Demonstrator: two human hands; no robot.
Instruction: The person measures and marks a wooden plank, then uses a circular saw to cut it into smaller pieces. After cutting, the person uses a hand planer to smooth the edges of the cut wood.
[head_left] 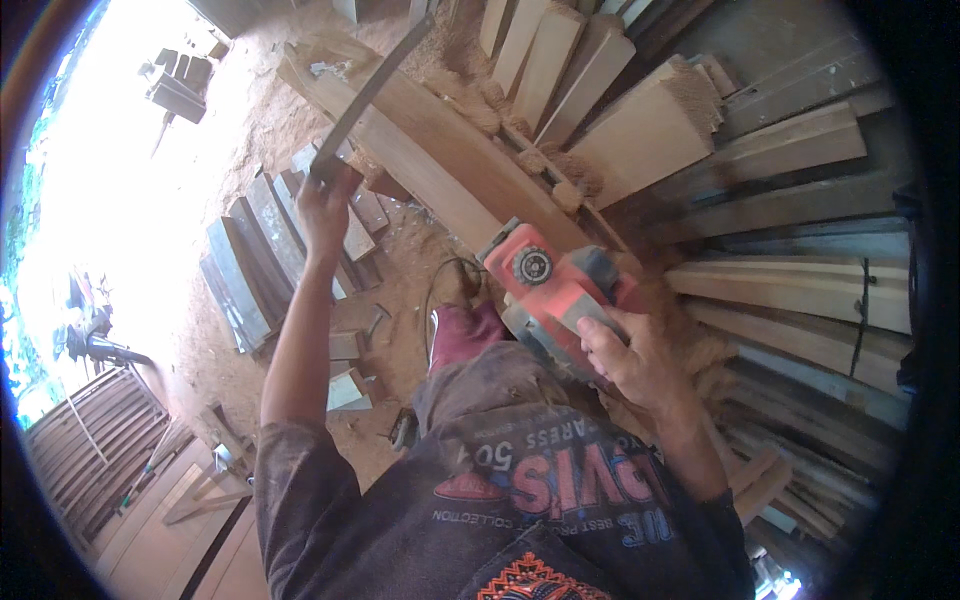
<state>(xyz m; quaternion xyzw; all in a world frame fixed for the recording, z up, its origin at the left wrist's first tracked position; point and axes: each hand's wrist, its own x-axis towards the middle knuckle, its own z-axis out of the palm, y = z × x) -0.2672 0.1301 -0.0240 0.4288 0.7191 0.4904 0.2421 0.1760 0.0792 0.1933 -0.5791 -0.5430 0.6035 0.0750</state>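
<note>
A long blade point(372, 92) is gripped by its handle in the left hand point(325, 210), raised at the left. A red planer point(545, 278) is held in the right hand point(640, 358), just by the near end of a plank point(420, 165). Short timbers point(258, 250) are lined up on the dusty floor point(400, 262) at left; boards point(785, 292) are stacked at right.

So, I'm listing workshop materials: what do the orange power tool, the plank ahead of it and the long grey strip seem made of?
Orange power tool: likely moulded plastic outside, given its smooth coloured casing. Plank: wood, apparently unpainted, judging by its bare tan faces. Long grey strip: probably dull metal, being thin and evenly grey.
</note>
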